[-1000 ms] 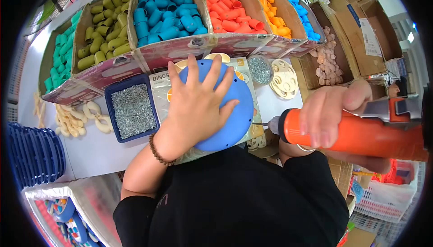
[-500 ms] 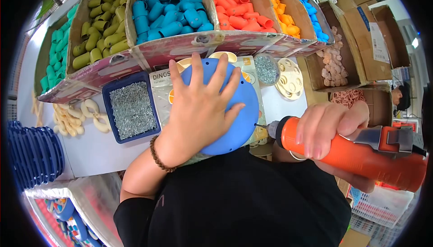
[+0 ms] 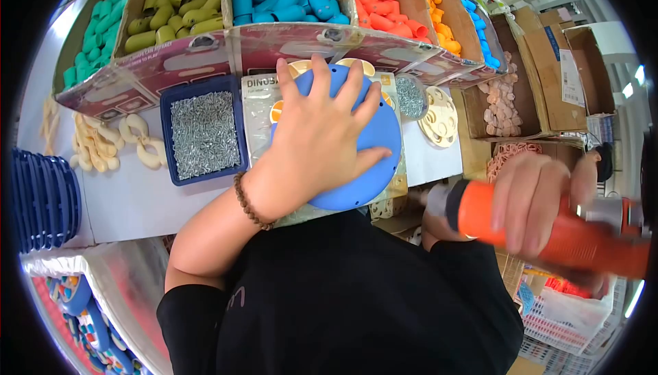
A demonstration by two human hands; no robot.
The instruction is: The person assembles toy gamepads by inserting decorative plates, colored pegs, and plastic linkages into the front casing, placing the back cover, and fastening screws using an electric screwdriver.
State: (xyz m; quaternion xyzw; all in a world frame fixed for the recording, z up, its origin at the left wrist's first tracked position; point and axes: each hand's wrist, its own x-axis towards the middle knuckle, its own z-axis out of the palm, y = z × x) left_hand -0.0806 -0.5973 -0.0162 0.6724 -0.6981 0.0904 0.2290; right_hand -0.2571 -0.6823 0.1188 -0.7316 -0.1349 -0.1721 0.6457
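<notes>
My left hand [image 3: 329,128] lies flat with spread fingers on a blue round plastic piece [image 3: 380,135], which has small dark holes near its rim. Cream and orange parts [image 3: 277,112] stick out from beneath it. Under these lies a flat printed package [image 3: 257,91] on the table. My right hand [image 3: 531,197] is wrapped round an orange power screwdriver [image 3: 473,210], blurred by motion. Its tip points left and is held off to the right of the blue piece, apart from it. The bit itself is too smeared to make out.
A navy tray [image 3: 166,152] of screws stands left; a round tub [image 3: 426,104] of screws and cream discs [image 3: 439,118] lie right. Cardboard boxes [image 3: 288,43] of coloured parts line the back. Stacked blue pieces [image 3: 44,200] and cream parts [image 3: 96,142] sit at the left.
The screwdriver in my right hand has pulled away to the right from the blue piece's edge, where its bit was. My left hand stays spread on the piece. The whole view has shifted.
</notes>
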